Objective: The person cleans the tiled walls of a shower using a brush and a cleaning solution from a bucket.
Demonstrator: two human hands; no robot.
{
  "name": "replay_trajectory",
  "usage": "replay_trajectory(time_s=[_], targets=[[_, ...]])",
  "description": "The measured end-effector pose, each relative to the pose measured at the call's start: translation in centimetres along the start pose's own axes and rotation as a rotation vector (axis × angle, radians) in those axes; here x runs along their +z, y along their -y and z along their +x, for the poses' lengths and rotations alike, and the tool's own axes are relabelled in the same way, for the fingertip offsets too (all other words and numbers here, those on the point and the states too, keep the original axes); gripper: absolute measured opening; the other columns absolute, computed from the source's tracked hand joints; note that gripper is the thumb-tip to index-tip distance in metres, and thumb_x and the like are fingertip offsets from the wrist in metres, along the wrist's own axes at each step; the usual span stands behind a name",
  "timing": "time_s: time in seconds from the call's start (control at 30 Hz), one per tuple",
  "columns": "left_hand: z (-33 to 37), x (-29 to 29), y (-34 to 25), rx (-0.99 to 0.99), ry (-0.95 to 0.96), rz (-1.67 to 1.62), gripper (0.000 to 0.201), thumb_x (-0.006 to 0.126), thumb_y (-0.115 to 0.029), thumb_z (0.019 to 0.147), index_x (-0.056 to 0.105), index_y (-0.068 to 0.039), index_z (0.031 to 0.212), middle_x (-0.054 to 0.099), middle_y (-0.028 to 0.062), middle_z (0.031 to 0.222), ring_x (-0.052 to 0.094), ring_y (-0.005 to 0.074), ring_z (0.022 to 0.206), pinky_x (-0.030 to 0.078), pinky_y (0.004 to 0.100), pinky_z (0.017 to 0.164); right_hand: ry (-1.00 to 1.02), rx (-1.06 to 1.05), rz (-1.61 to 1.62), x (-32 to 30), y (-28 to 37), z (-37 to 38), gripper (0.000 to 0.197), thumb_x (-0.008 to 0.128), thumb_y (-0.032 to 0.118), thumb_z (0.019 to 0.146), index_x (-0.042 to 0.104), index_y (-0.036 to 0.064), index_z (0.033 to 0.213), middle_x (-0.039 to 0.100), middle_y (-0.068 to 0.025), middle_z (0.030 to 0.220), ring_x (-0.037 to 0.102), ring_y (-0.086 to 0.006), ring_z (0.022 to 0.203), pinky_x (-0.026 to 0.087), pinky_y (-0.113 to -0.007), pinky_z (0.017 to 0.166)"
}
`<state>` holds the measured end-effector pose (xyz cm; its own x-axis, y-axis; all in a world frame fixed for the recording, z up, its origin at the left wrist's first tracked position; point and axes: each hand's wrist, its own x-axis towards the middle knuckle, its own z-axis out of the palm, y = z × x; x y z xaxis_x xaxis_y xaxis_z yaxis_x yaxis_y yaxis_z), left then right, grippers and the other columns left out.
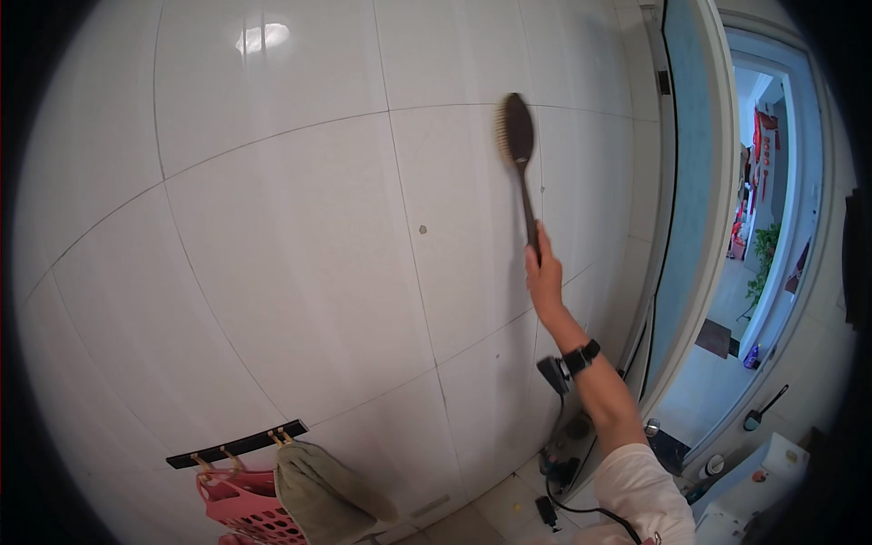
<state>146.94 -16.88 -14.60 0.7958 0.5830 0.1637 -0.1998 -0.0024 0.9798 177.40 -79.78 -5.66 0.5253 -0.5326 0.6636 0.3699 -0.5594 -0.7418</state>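
My right hand [545, 277] is wrapped round the long handle of a dark brown bath brush [519, 129], raised up in front of a white tiled wall [300, 272]. The brush's oval head is at the top, its pale bristles turned left. Whether they touch the tiles I cannot tell; the bristle side is slightly blurred. A black strap [582, 357] with a small black device [553, 373] on a cable circles my right wrist. My left hand is out of sight.
A black hook rail [238, 445] at lower left holds a pink perforated basket [238, 498] and a grey-green towel [318, 486]. To the right, a blue-paned door [695, 200] stands open onto another room. Near the lower right corner is a white cistern [767, 472].
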Motion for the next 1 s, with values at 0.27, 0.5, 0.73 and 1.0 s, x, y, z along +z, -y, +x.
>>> replay_trajectory(time_s=[0.27,0.5,0.73,1.0], targets=[[1.6,1.6,-0.7,-0.009,-0.045,0.045,0.017,0.055,-0.019,0.087,0.054,-0.003,0.091,0.058,0.0076,0.082,0.056,0.0177,0.073,0.049,0.0303,0.068,0.37,-0.712,-0.399,2.2,-1.9,-7.4,0.058,0.062,0.02,0.075,0.04,0.0261,0.128,0.045,-0.0081,0.065,0.049,-0.0233,0.051,0.044,-0.035,0.048],[2.5,1.0,0.0,0.015,-0.015,0.086,0.026,0.058,-0.021,0.085,0.053,0.0,0.098,0.057,0.0079,0.086,0.056,0.0178,0.075,0.051,0.0316,0.068,0.02,-0.013,0.193,2.1,1.0,-3.3,0.048,0.043,0.015,0.09,0.028,0.0133,0.136,0.044,-0.0012,0.062,0.04,-0.0059,0.052,0.038,-0.022,0.045],[2.5,0.8,-0.2,0.006,-0.059,0.06,0.029,0.059,-0.019,0.084,0.053,0.002,0.104,0.057,0.0106,0.094,0.056,0.0182,0.082,0.05,0.0305,0.073,0.341,-0.793,-0.395,3.5,4.8,-4.2,0.049,0.055,0.022,0.082,0.04,0.0288,0.128,0.051,-0.0086,0.069,0.051,-0.023,0.051,0.043,-0.036,0.045],[1.7,0.0,0.5,0.103,-0.136,0.023,0.018,0.046,-0.017,0.09,0.049,-0.002,0.082,0.055,0.0088,0.069,0.056,0.0175,0.057,0.051,0.0308,0.054,-0.019,-0.214,0.209,1.9,11.8,4.5,0.042,0.047,0.014,0.088,0.04,0.0138,0.13,0.051,-0.0046,0.07,0.043,-0.0094,0.051,0.041,-0.024,0.05]])
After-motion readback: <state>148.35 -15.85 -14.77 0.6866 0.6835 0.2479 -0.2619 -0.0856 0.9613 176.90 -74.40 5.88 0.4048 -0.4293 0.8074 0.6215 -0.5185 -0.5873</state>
